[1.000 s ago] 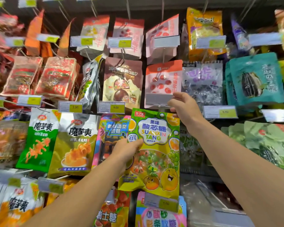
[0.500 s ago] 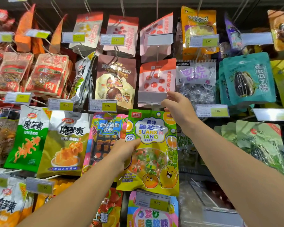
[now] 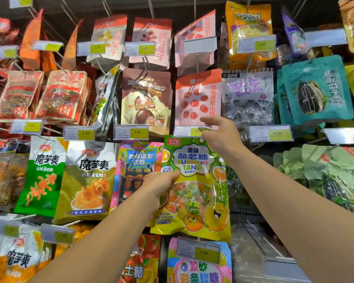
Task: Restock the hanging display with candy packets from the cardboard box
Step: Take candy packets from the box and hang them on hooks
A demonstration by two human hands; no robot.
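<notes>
On the left of the hanging display [image 3: 49, 111], the green and olive snack bags [image 3: 41, 176] hang undisturbed. Moving toward the centre, the left hand [image 3: 160, 185] grips the green-and-yellow candy packet [image 3: 194, 186] by its left edge, thumb on the front. Half a second ago the price tag [image 3: 192, 130] above it was tipped up under the right hand [image 3: 219, 135]; now it has dropped back to face outward, with the right-hand fingers loosely spread just beside it, holding nothing. That suggests the packet is already on its hook, though the hook itself is hidden. The cardboard box is out of view.
</notes>
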